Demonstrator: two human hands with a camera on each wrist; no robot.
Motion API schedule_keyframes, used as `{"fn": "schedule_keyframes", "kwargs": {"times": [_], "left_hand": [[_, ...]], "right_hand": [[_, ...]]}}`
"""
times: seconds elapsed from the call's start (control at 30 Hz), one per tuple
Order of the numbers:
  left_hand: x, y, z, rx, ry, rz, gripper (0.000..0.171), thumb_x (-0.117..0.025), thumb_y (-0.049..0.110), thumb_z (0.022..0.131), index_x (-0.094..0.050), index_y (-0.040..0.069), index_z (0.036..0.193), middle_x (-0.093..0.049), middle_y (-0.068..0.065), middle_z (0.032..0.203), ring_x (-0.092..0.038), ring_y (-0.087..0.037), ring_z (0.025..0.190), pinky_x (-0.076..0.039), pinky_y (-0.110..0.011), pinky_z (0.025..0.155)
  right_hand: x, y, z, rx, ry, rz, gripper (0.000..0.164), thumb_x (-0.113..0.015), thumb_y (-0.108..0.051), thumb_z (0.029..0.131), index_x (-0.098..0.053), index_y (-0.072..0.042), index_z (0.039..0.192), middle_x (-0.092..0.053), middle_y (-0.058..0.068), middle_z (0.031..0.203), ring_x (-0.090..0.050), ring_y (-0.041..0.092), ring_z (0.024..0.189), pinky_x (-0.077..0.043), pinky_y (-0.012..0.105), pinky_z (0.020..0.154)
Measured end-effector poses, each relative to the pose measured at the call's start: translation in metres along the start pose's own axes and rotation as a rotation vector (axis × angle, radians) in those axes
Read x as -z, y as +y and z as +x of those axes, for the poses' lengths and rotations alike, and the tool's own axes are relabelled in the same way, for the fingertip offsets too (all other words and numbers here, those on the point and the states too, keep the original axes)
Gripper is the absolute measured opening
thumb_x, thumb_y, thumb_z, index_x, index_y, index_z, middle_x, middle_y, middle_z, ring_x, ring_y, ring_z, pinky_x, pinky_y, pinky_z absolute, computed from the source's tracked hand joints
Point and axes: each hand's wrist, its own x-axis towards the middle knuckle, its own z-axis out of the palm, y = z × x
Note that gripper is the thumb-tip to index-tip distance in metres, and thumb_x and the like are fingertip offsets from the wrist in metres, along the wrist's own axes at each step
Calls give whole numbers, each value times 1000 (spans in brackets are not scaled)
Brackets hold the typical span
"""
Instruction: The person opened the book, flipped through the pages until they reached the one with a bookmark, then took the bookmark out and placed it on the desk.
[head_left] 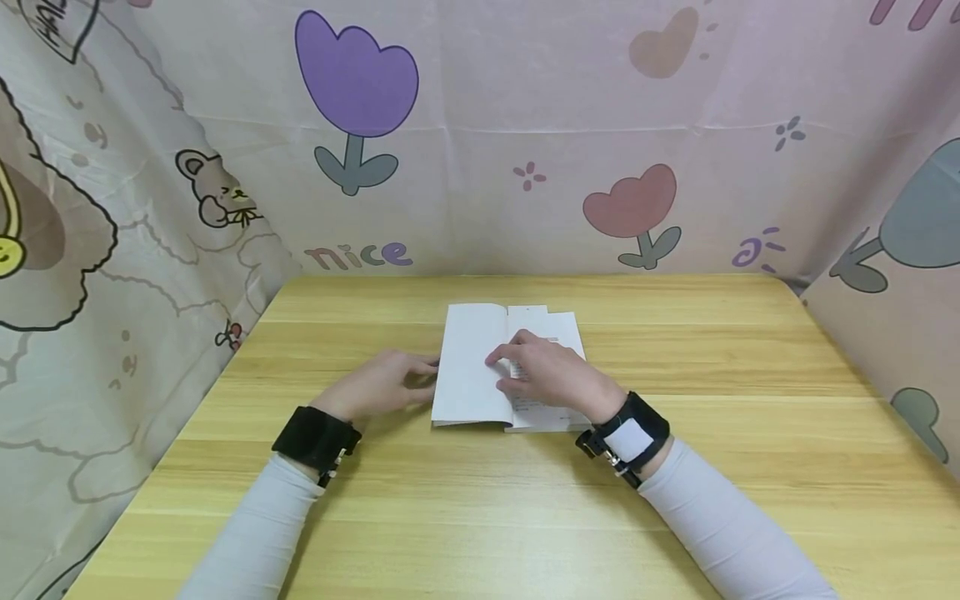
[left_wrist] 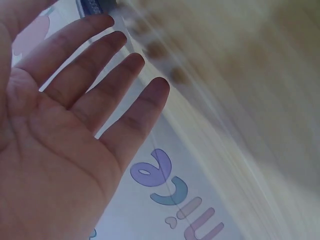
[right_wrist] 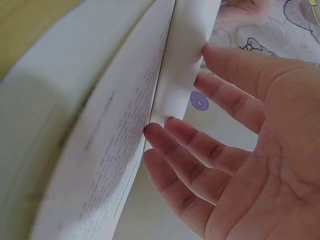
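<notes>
A book point(head_left: 472, 358) lies spread on the wooden table, its left page blank and its right side printed with small text. My right hand point(head_left: 551, 371) is over the right page, fingertips touching the paper around the middle fold. In the right wrist view, that hand's loosely bent fingers point(right_wrist: 192, 167) meet the pages point(right_wrist: 115, 120) near the fold. Beside the book's left edge is my left hand point(head_left: 382, 383); whether its fingertips touch the book is unclear. The left wrist view shows the left palm point(left_wrist: 55, 145) with fingers extended, holding nothing.
Behind the table point(head_left: 480, 517) hangs a printed cloth point(head_left: 495, 75) with flowers and the word "nice". More cloth point(head_left: 150, 333) runs along the left side and the right side. Black straps point(head_left: 315, 437) with small cameras circle both wrists.
</notes>
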Motion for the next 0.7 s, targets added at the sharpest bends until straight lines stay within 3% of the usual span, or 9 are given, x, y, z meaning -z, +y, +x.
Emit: {"fn": "schedule_keyframes", "kwargs": {"times": [0.23,0.4,0.57,0.7], "left_hand": [[5,-5,-3,37,-23,-22,48,-64,36,92,-62,5,129,-53,-9,136,-47,-26,125,-39,-42,100],[10,-4,-6,75,37,-22,49,-66,29,92,-59,2,132,-57,-11,131,-50,-25,121,-38,-44,101],[8,4,-3,21,118,31,54,-67,32,91,-54,6,137,-55,-10,133,-49,-26,122,-38,-44,101],[-2,15,2,-16,111,74,67,-65,42,89,-47,9,144,-48,-10,141,-44,-25,127,-35,-44,104]], "right_hand": [[-3,0,1,-8,0,-17,34,-67,-33,90,-67,-25,123,-54,2,109,-52,8,69,-46,21,56],[-5,-1,2,-10,-1,-42,34,-66,-35,91,-67,-26,123,-53,1,109,-51,7,70,-45,20,55],[-6,-2,2,-14,-1,-52,34,-66,-35,91,-68,-26,123,-53,2,109,-51,8,72,-45,21,56],[-6,-2,2,-18,1,-65,34,-67,-36,90,-68,-28,123,-53,1,110,-50,7,73,-45,20,57]]}}
